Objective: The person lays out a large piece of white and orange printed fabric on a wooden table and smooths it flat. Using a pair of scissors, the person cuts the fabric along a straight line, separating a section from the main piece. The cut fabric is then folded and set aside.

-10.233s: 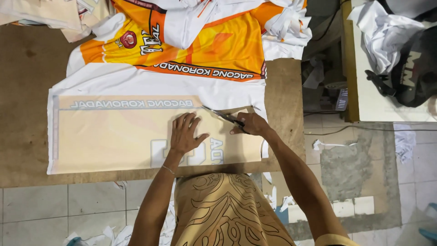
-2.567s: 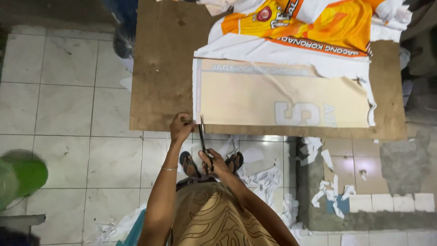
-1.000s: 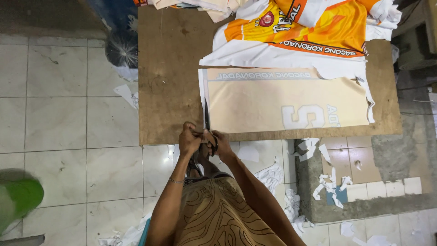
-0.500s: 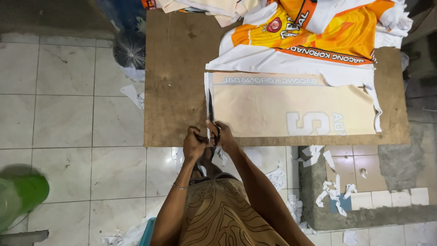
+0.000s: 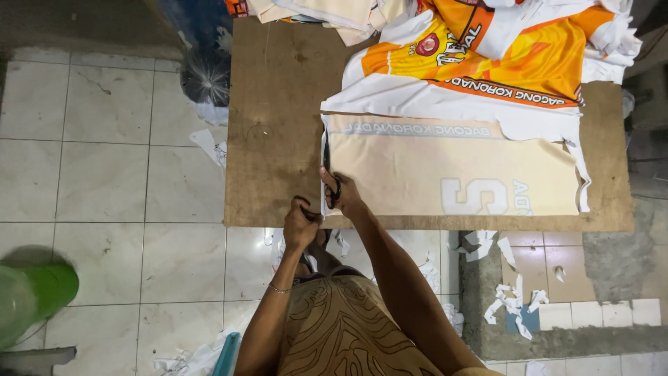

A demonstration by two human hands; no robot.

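Head view: right hand closed around scissors, blades along left edge of beige cloth panel flat on desk. Left hand curled at desk's near edge, pinching cloth corner, grip partly hidden. Orange-white shirts piled behind. Paper scraps on floor

The fabric pile runs off the top edge.

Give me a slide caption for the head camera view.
Right hand runs scissors along the beige panel's left edge while left hand pinches the trimmed strip.
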